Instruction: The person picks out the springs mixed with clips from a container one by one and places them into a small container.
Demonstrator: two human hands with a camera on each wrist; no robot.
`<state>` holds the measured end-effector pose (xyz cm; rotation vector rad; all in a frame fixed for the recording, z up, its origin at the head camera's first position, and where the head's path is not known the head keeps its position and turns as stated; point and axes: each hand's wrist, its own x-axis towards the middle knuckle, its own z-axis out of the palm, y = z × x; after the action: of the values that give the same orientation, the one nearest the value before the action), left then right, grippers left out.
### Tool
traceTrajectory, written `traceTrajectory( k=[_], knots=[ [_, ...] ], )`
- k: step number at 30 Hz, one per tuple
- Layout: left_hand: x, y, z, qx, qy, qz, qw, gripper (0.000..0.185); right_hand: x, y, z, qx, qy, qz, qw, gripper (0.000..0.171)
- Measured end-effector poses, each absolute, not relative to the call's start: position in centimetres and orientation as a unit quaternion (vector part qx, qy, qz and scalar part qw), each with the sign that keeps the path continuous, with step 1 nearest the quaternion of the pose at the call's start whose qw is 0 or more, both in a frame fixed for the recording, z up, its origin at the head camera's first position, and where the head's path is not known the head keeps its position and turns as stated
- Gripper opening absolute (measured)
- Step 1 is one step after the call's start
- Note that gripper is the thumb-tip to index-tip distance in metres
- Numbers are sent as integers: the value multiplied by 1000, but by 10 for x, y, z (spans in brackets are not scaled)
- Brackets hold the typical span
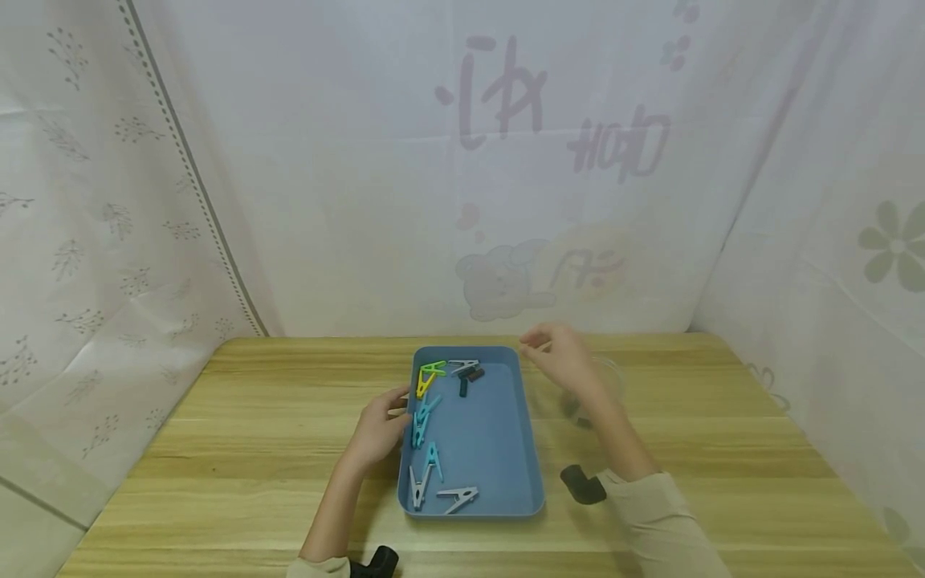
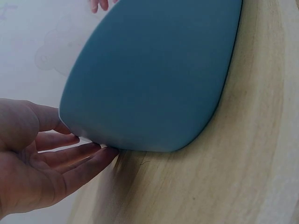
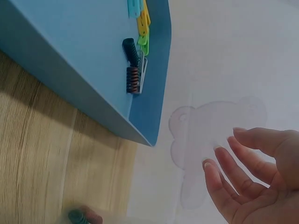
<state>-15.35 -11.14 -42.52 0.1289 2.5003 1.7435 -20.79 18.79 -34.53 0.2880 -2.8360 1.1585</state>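
Your left hand sat low at centre-left of the head view, fingers straight and relaxed, forearm reaching in from the bottom edge. Your right hand hovered just right of centre, fingers loosely extended, sleeved forearm angled in from lower right.

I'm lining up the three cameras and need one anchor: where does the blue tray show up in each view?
Head: the blue tray lies mid-table, between the left hand and the right hand.
Left wrist: its outer wall fills the upper middle, fingertips touching its near corner.
Right wrist: its corner sits upper left, clips inside.
Shared landmark: the wooden table.
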Motion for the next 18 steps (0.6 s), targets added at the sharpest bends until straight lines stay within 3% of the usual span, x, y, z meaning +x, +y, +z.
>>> traceTrajectory(
  k=[18],
  knots=[
    [-155,-111,-429,41,817,573,44,53,-217,164,-355,92,-917,388,9,25]
  ],
)
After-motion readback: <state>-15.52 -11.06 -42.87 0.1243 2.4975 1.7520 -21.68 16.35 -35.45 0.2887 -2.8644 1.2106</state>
